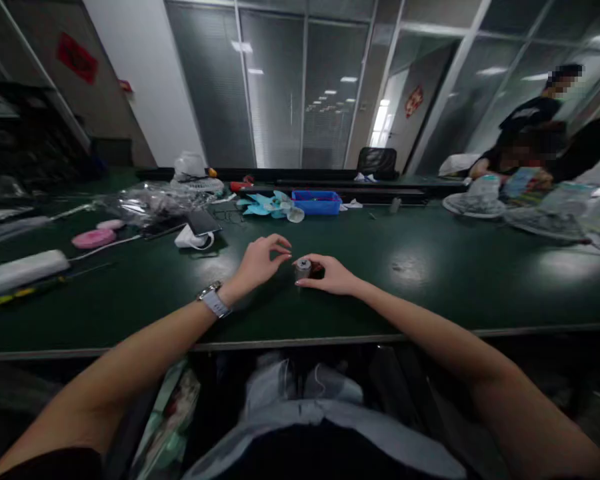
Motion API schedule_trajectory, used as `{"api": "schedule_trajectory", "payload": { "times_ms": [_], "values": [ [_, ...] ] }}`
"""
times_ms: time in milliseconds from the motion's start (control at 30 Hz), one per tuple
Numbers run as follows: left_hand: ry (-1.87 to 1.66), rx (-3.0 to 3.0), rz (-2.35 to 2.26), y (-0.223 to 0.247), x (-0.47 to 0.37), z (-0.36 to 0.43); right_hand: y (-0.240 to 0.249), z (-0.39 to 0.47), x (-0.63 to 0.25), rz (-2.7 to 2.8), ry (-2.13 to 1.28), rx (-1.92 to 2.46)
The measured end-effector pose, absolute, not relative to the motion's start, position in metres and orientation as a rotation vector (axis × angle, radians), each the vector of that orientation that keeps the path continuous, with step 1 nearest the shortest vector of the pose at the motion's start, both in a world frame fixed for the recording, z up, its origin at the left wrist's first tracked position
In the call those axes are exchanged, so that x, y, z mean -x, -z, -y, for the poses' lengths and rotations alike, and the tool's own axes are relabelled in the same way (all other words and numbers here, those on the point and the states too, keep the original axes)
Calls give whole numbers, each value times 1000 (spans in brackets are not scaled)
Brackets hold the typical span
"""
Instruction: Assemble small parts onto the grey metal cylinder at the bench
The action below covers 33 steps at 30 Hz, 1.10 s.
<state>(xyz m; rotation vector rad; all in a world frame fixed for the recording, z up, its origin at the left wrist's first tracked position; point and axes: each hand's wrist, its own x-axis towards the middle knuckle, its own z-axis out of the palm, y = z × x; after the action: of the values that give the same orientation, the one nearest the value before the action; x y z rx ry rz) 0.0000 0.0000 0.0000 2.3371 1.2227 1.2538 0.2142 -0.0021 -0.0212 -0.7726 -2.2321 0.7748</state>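
Note:
A small silver cylinder (303,267), with a dark spot at the centre of its round top, stands upright on the green table. My right hand (330,275) grips it from the right, thumb in front and index finger behind. Something reddish-brown (317,270) shows in the gap between those fingers and the cylinder; its kind is unclear. Just left of the cylinder, my left hand (263,260) hovers with bent fingers, thumb and fingers apart, and nothing visible between them. A watch is on the left wrist.
Behind my hands are a blue plastic bin (317,203), light-blue gloves (265,205) and clear plastic wrapping (155,205). A white charger (193,237), a dark phone-like slab (203,223) and a pink round item (94,239) lie to the left. People (530,127) are at the far right.

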Motion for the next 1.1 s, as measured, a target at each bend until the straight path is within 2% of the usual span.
{"api": "schedule_trajectory", "payload": {
  "times_ms": [233,767,900,1100],
  "values": [
    [-1257,-2238,-850,-7,-19,14,23,1,-214,2239,-731,826],
    [-1131,-2145,-782,-6,-19,18,26,-2,-214,2249,-723,818],
    [-1162,-2063,-724,-2,-18,13,25,-1,-214,2256,-715,799],
    [-1279,-1995,-915,-1,-15,10,23,1,-214,2247,-755,760]
  ]
}}
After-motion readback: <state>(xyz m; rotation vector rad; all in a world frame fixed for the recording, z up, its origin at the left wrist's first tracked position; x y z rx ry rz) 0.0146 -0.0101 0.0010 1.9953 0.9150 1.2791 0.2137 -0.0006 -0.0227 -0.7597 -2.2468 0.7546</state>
